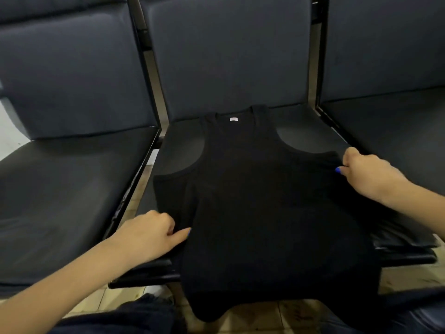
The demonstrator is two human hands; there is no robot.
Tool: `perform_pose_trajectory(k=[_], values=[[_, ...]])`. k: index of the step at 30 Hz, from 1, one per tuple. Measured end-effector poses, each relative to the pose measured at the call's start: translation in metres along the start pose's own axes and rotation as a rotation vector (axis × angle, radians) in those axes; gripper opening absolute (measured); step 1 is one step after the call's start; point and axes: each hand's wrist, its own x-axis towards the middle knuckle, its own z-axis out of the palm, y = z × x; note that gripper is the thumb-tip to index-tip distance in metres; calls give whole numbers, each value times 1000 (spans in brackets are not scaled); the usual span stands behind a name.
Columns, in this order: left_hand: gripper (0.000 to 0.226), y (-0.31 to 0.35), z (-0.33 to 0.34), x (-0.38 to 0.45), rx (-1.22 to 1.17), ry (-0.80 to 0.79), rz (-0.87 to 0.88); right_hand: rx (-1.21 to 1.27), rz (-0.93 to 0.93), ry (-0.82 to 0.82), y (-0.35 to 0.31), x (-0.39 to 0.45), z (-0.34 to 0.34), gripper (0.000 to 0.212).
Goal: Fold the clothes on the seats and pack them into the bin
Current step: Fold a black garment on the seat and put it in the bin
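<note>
A black sleeveless top (260, 201) lies flat on the middle seat (175, 145), neck toward the backrest, with a small white label at the collar. Its hem hangs over the seat's front edge. My left hand (149, 235) pinches the top's left side edge, with the fingers curled and the thumb pointing at the cloth. At the right armhole corner my right hand (368, 172) grips the fabric. No bin shows in the head view.
Dark padded seats stand on both sides, the left seat (60, 201) and the right seat (397, 131), joined by black metal frames. Tiled floor (260, 319) shows below the seat front. My knees in dark trousers are at the bottom edge.
</note>
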Motion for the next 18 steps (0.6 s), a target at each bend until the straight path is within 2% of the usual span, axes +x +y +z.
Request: perform_pose_trajectory(k=[2,4,8,11,14,18], values=[[56,9,-1,-6,243,73,31,-99,-40,46,5,-1,-3,21],[58,15,-4,-8,400,60,72,-150,-57,107,13,3,-5,19],[40,12,-10,-4,309,-123,90,-235,-24,188,35,17,-4,14],[33,9,-14,3,320,-107,139,-248,-55,206,47,19,-2,20],[29,1,-26,4,401,-110,152,-220,-165,165,48,17,-5,25],[20,-28,-41,-1,484,-108,19,-191,-259,117,49,13,-9,34]])
